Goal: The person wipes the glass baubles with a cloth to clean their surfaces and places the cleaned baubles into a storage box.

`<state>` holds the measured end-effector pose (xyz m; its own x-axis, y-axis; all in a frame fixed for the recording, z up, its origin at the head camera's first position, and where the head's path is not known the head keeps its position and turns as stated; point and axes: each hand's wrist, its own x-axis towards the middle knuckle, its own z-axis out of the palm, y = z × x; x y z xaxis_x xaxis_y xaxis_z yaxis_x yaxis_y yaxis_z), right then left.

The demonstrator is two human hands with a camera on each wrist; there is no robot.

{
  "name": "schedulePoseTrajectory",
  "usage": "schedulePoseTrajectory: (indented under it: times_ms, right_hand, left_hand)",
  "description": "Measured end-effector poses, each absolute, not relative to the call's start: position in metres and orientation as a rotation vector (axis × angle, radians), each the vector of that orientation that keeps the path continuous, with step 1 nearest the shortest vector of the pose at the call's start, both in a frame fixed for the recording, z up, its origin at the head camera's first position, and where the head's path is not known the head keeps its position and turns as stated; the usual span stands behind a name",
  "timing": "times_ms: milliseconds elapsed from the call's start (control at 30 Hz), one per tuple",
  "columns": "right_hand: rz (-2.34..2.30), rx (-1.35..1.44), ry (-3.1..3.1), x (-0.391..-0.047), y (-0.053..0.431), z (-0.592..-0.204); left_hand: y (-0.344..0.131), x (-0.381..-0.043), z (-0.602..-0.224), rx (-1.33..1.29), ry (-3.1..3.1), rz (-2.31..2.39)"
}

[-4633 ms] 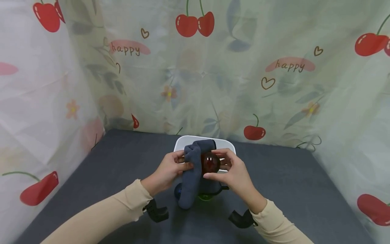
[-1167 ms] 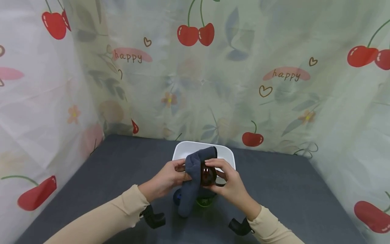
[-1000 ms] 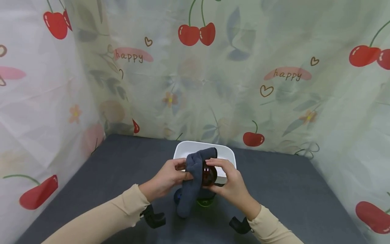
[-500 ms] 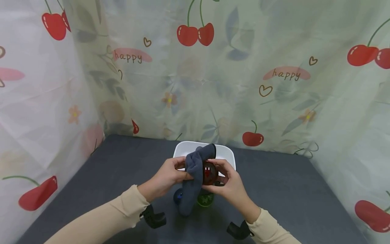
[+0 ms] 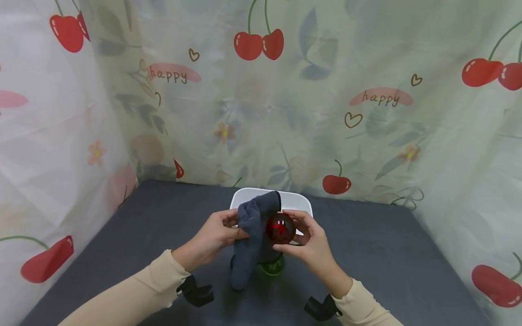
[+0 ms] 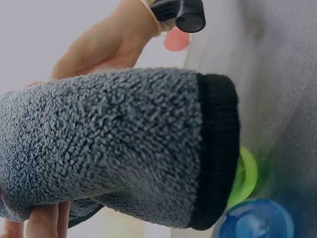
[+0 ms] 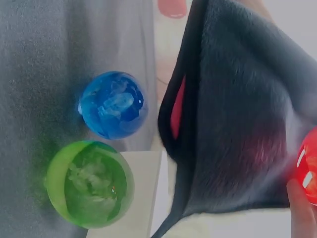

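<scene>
My left hand (image 5: pixel 208 237) pinches a dark grey plush cloth (image 5: pixel 248 240) with black edging, which hangs down in folds. My right hand (image 5: pixel 314 244) grips a clear red ball (image 5: pixel 281 228) between thumb and fingers; a star shows inside it. The ball lies against or just beside the cloth's right side, both held above the table. In the right wrist view the cloth (image 7: pixel 242 119) spreads next to the red ball (image 7: pixel 309 168). Below, a green ball (image 7: pixel 90 184) and a smaller-looking blue ball (image 7: pixel 114 104) rest on the table; the cloth hides most of the blue one from the head view.
A white container (image 5: pixel 295 201) stands behind the hands, partly covered by the cloth. The dark grey tabletop (image 5: pixel 171 217) ends at a cherry-print curtain (image 5: pixel 261 113) at the back and sides. Black camera mounts (image 5: pixel 197 292) sit on both wrists.
The cloth and left hand have shifted left. More of the red ball shows beside the cloth, its star in plain view, and the blue ball is now mostly covered in the head view.
</scene>
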<state>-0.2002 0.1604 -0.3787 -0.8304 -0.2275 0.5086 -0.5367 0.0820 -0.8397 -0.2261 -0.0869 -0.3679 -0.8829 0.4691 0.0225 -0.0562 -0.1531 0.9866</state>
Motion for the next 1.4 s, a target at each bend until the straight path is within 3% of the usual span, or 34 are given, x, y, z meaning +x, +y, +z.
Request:
schedulePoseTrajectory:
  times_ms: [600, 1000, 1400]
  right_hand:
    - [1.993, 0.631, -2.101, -0.217, 0.171, -0.387]
    - [2.108, 0.223, -2.35, -0.273, 0.186, -0.395]
    - [1.692, -0.039, -2.832, -0.312, 0.182, -0.4]
  left_hand:
    - [-0.173, -0.214, -0.363, 0.397, 1.848, 2.199]
    - [-0.196, -0.207, -0.376, 0.341, 1.904, 2.195]
    - [-0.196, -0.207, -0.38, 0.335, 1.89, 2.211]
